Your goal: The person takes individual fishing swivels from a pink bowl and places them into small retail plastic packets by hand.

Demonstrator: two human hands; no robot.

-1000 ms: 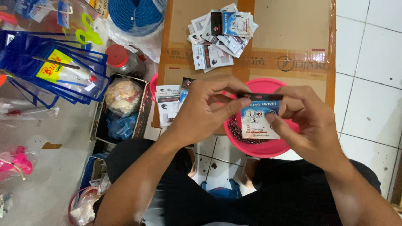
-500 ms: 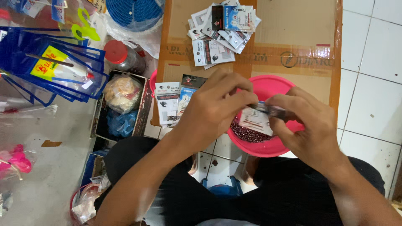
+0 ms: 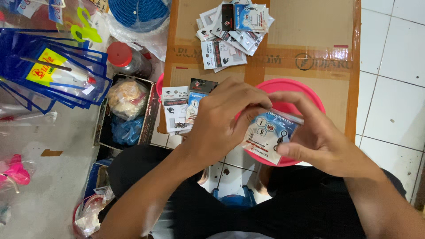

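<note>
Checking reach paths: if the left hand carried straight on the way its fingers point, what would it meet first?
Likely the right hand: the left hand points rightward across the small packet both hands pinch, over the pink bowl. Depth is unclear.

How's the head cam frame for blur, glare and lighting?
Head view: even, soft indoor light, with only faint shadows. Left hand and right hand are reasonably sharp, as is the small packet they hold. Faint sheen on the packet's plastic and white floor tiles. The forearms at the bottom edge look slightly soft.
</note>
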